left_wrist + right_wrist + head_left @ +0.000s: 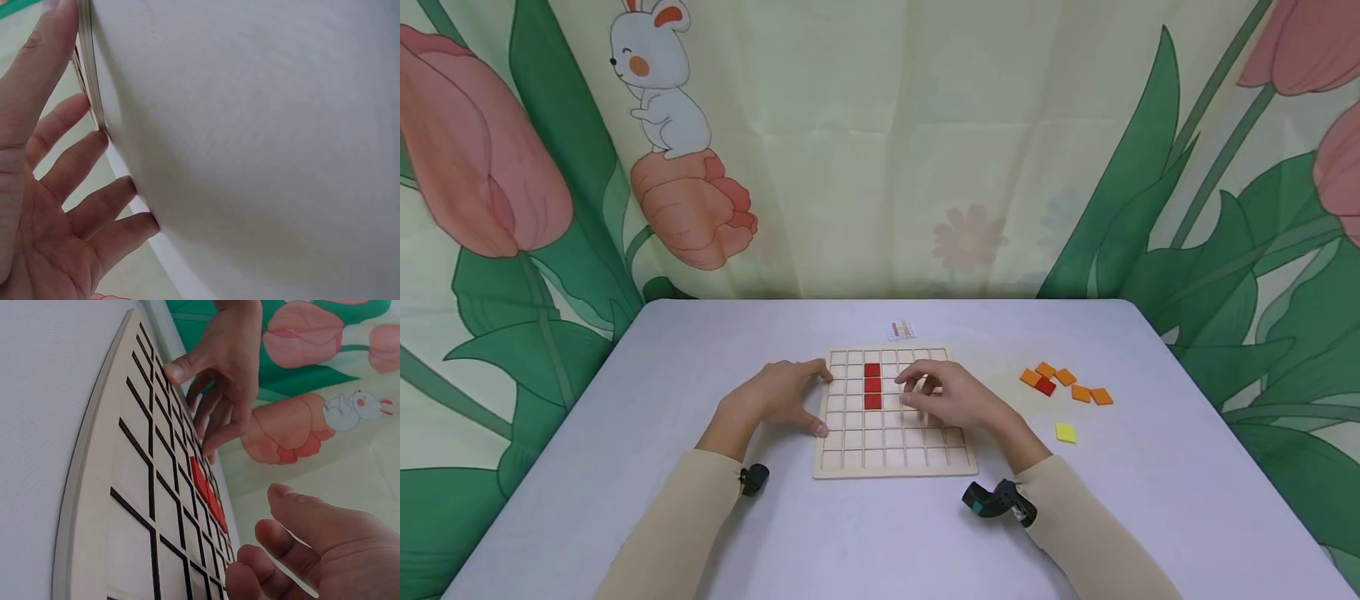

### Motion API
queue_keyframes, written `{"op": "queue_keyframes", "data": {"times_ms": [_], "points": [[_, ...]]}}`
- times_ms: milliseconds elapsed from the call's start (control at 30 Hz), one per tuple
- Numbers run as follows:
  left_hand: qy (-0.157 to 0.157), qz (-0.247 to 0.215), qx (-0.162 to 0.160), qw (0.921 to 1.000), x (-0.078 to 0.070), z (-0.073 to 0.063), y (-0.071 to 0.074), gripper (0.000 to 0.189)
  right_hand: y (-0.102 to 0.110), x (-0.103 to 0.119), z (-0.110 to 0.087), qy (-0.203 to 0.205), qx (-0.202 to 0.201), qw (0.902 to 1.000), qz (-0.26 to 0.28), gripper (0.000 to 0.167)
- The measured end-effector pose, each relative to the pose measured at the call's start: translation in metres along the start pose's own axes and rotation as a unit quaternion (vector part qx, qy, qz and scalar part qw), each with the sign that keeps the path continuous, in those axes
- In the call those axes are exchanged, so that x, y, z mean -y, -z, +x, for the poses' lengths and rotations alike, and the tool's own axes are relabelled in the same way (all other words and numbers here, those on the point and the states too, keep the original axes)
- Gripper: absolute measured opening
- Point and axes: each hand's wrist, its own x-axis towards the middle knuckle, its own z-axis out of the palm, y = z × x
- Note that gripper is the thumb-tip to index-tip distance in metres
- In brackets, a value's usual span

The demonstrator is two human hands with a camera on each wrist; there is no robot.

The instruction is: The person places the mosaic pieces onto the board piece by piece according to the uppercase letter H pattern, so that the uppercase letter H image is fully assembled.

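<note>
A wooden grid board [895,473] lies on the table with three red square tiles [872,385] in one column of cells. At the board's left edge my left hand [778,392] has its thumb and fingers spread, touching the rim. The left wrist view shows those fingers [81,165] extended, their tips by the board's side and the tabletop. My right hand [958,396] hovers over the right half of the board, fingers loosely bent. In the right wrist view its thumb [300,503] stands apart from the fingers, and no tile shows between them.
Several orange tiles [1081,393] and a red tile [1045,386] lie loose right of the board. Nearer me is a yellow tile [1065,432]. Behind the board lies a small patterned card [901,329]. A printed curtain [850,167] hangs beyond the table.
</note>
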Motion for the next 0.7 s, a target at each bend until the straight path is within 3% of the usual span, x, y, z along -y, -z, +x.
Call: {"op": "queue_keyframes", "data": {"times_ms": [533, 700], "points": [[-0.006, -0.007, -0.001, 1.0000, -0.001, -0.003, 0.000, 0.088, 0.028, -0.010, -0.037, 0.027, 0.001, 0.9989, -0.039, 0.030], [-0.015, -0.006, -0.001, 0.9999, -0.002, -0.001, 0.002, 0.086, 0.038, -0.013, -0.050, 0.040, -0.015, 0.9977, -0.053, 0.032]]}}
